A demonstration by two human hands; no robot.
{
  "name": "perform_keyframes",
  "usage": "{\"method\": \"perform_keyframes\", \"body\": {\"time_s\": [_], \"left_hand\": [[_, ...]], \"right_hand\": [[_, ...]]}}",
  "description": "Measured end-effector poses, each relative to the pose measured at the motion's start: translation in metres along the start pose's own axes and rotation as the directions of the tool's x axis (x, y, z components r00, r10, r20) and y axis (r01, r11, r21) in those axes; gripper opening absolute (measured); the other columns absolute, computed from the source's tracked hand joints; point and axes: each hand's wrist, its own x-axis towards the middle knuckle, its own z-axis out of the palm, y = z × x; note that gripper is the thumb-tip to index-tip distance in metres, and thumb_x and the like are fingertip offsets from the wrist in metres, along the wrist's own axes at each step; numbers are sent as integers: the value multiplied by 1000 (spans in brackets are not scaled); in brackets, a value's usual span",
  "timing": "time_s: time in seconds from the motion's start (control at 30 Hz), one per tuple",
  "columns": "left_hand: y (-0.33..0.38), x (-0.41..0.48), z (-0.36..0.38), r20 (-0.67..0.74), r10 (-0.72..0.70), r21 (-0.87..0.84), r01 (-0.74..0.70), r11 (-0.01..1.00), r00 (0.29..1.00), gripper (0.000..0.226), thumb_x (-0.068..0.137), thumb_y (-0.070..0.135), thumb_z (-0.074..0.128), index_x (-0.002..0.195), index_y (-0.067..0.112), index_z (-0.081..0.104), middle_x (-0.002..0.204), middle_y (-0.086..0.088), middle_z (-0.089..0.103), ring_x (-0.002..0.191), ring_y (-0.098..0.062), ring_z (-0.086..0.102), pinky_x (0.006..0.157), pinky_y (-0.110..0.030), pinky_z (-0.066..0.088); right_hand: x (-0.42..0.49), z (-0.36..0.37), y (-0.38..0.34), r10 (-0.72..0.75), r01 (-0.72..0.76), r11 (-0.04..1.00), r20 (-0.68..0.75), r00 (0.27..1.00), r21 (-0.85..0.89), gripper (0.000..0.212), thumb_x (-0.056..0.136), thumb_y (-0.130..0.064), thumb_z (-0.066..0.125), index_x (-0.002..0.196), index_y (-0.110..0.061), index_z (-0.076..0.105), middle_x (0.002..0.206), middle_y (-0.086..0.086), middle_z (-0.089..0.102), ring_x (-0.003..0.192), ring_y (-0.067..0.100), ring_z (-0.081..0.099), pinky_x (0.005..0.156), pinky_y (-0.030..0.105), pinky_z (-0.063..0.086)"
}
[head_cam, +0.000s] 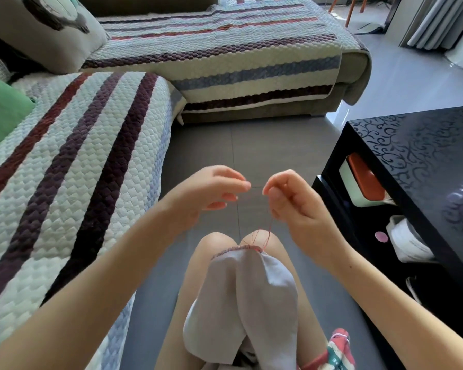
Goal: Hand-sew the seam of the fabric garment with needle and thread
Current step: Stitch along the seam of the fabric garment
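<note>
head | left hand (214,189) and right hand (288,200) raised above the knees (215,243), each pinching one end of a thin strand (257,186), needle or thread unclear | red thread (270,228) drops from right hand to stitched seam (233,250) | white fabric (265,284) draped over knees

The person's bare knees (214,243) carry the white garment (254,292), which drapes over both. Its stitched edge lies toward 12 o'clock, and red thread (267,236) loops up from that edge. The grey tiled floor (251,145) bears a sofa (251,111) from 9 to 12 o'clock and a black table (417,145) at 3 o'clock. A quilted striped cover (91,156) lies on the sofa, with a green cushion (0,110) at 9 o'clock and a grey printed cushion (46,30) at 11. The table's lower shelf holds an orange-lidded box (364,180).
</note>
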Motion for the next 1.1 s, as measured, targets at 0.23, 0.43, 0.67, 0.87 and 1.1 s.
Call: {"method": "perform_keyframes", "body": {"time_s": [0.23,0.43,0.67,0.87,1.1], "left_hand": [[-56,-28,23,161,-48,216,12,976,986,49,67,61,77,79,14,73,66,10,64,63,-2,53,63,-21,39],[-63,-34,32,180,29,-120,-7,993,983,19,70,30,75,77,12,77,72,-2,70,67,-8,60,66,-21,46],[-62,-36,31,201,2,-139,27,990,980,10,74,24,82,70,16,78,72,-2,72,67,-9,62,72,-28,46],[-70,-40,24,214,32,-175,6,985,976,31,59,41,80,71,12,76,81,-8,70,80,-17,63,78,-32,46],[-69,-43,20,229,34,-177,7,984,973,18,68,22,77,75,5,77,73,-6,72,72,-11,65,70,-21,50]], "right_hand": [[1,-25,-10,129,-137,989,-116,985,-57,8,83,-24,70,81,-22,77,105,-1,68,108,9,61,90,18,44],[18,-57,-10,403,-333,770,-9,915,545,17,78,-23,61,77,-15,76,91,8,74,97,21,70,92,36,53],[44,-114,55,596,-374,716,-236,768,590,10,86,-5,56,78,-10,57,48,-6,35,41,5,29,42,17,23],[33,-139,111,282,-588,561,-534,797,-582,14,91,-19,54,83,-22,65,72,0,58,79,26,56,70,33,39],[-9,-48,43,396,-292,905,358,846,-310,23,87,-25,66,108,-18,72,59,-11,33,56,5,30,53,14,25]]}}
